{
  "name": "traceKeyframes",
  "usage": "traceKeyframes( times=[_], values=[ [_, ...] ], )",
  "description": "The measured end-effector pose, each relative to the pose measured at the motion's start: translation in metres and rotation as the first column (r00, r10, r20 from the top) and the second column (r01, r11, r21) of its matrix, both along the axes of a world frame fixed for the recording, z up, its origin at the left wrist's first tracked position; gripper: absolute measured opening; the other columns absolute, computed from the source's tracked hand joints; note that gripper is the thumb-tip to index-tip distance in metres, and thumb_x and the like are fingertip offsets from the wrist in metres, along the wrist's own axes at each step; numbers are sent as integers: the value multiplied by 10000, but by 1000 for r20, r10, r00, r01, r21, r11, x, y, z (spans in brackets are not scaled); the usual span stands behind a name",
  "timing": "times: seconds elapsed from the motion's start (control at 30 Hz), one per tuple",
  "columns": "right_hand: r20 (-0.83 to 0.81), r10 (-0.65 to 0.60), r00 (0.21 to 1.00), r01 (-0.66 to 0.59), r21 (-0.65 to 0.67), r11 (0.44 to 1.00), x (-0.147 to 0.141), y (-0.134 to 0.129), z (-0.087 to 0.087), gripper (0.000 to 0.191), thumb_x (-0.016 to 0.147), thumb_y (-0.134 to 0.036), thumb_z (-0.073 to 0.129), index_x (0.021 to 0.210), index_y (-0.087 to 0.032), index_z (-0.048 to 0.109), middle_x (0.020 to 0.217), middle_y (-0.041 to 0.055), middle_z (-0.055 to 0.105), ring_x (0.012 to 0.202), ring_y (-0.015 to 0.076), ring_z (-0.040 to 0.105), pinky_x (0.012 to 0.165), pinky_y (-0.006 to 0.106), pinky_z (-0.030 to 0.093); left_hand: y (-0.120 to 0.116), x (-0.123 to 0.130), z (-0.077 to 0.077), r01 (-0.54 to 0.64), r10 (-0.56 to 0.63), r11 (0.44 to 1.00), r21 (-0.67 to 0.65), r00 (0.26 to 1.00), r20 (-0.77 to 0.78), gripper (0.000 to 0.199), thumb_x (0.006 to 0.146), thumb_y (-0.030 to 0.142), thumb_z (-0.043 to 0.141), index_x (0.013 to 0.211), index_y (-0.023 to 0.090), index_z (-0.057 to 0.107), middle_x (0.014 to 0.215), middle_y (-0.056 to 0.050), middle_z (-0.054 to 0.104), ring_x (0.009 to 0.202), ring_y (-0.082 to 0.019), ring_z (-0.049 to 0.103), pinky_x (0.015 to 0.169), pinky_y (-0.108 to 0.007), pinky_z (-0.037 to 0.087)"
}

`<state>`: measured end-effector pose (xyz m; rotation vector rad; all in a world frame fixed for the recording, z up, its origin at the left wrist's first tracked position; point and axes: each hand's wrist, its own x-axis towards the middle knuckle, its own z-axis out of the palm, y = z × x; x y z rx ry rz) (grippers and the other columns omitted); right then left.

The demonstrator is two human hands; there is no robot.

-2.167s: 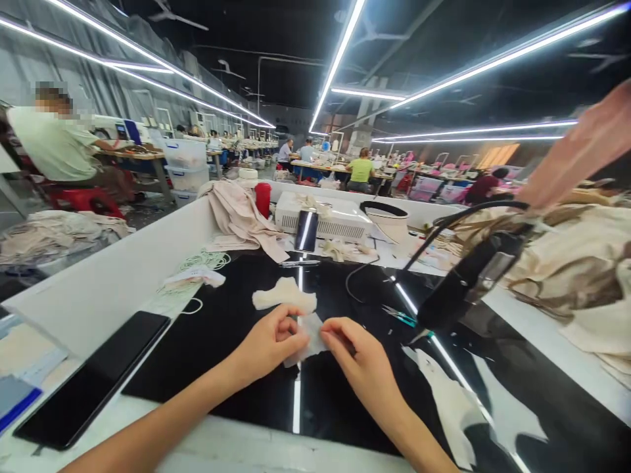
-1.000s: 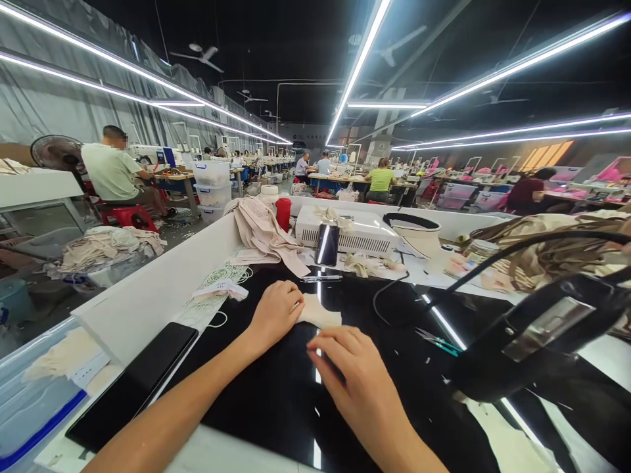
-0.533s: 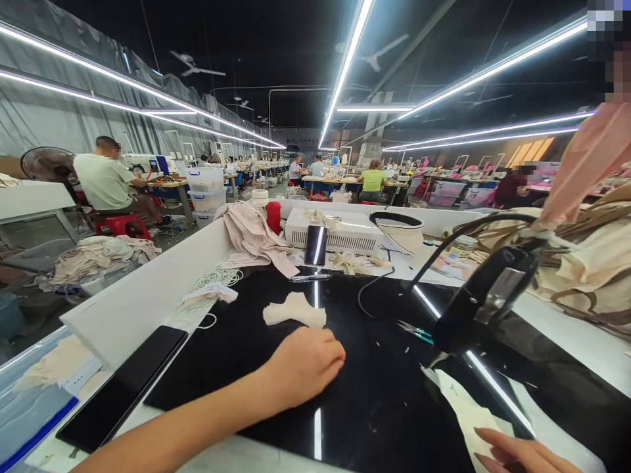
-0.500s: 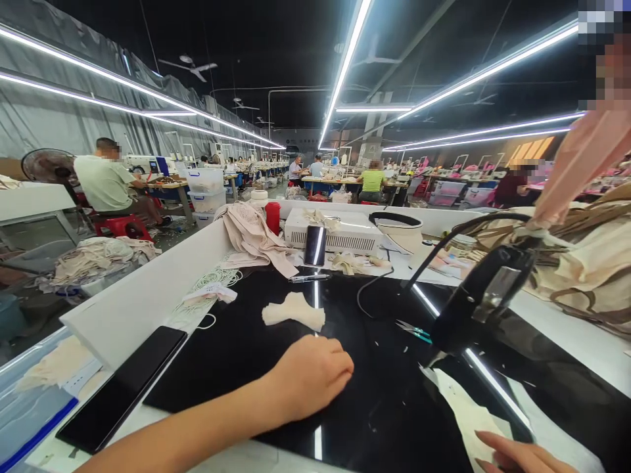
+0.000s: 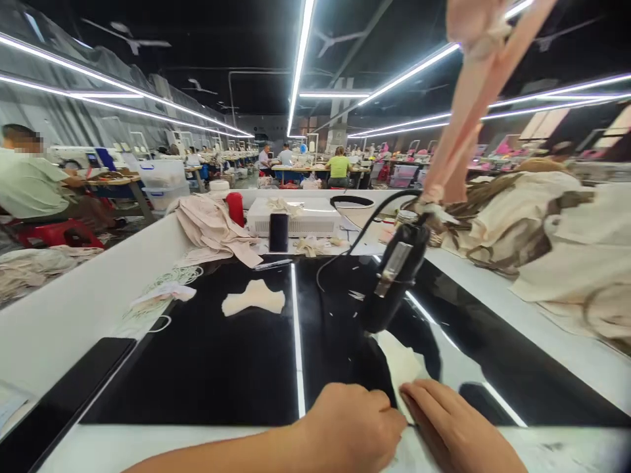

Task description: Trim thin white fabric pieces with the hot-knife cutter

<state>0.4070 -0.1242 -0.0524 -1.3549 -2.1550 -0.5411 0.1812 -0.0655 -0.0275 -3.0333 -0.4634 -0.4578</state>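
Observation:
A cream fabric piece (image 5: 401,361) reaches from under the tip of a black hanging tool (image 5: 394,282) down toward my hands. My right hand (image 5: 458,427) lies over the fabric's lower right part, fingers together and gripping its edge. Right beside it, my left hand (image 5: 352,420) is closed in a fist at the fabric's lower left edge; what its fingertips hold is hidden. A second cream piece (image 5: 254,297), with a notched shape, lies flat on the glossy black board (image 5: 221,368). Pink cloth (image 5: 458,131) is tied to the tool's upper end.
A black phone-like slab (image 5: 73,394) lies at left; a phone (image 5: 279,233) leans on a white box (image 5: 305,217). Beige cloth (image 5: 211,226) and a red cylinder (image 5: 235,209) stand behind. Fabric is heaped (image 5: 532,223) at right. A cable (image 5: 355,243) runs to the tool. People work beyond.
My left hand has moved right and down, closing up beside my right hand at the fabric. The head view has turned right, so the tool and board appear farther left.

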Motion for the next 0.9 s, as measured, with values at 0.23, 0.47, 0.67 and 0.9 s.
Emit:
traceKeyframes(
  times=[0.23,0.47,0.67,0.9],
  values=[
    [-216,-201,955,123,-326,937,-27,-16,44,265,1081,-257,475,1036,-231,735,971,57,781,858,193,772,757,301,632,-4,-13,23,-54,35,986,-156,992,-117,111,1049,155,533,1047,197,636,960,-36,689,833,-208,684,660,-322,521],
    [-238,-183,954,93,-345,934,-28,-23,43,231,1067,-282,515,1069,-219,737,997,73,768,866,216,762,750,328,618,-5,-13,32,-115,86,952,-283,990,-114,182,1062,166,505,1129,197,671,940,-37,692,848,-217,702,734,-340,569],
    [-291,-211,933,91,-376,922,-37,-21,41,289,1065,-243,468,992,-220,746,943,73,752,827,217,729,736,331,577,-2,-15,30,-158,141,924,-349,987,-72,250,1063,186,503,1267,213,645,1020,-30,694,863,-214,722,754,-354,602],
    [-506,-333,796,42,-503,863,-29,-17,53,241,1003,-291,559,905,-241,773,865,32,763,752,180,700,666,278,555,-2,-13,30,-149,136,939,-311,989,-62,290,1054,185,530,1331,185,616,1053,-50,703,869,-220,735,766,-361,617]
  ],
)
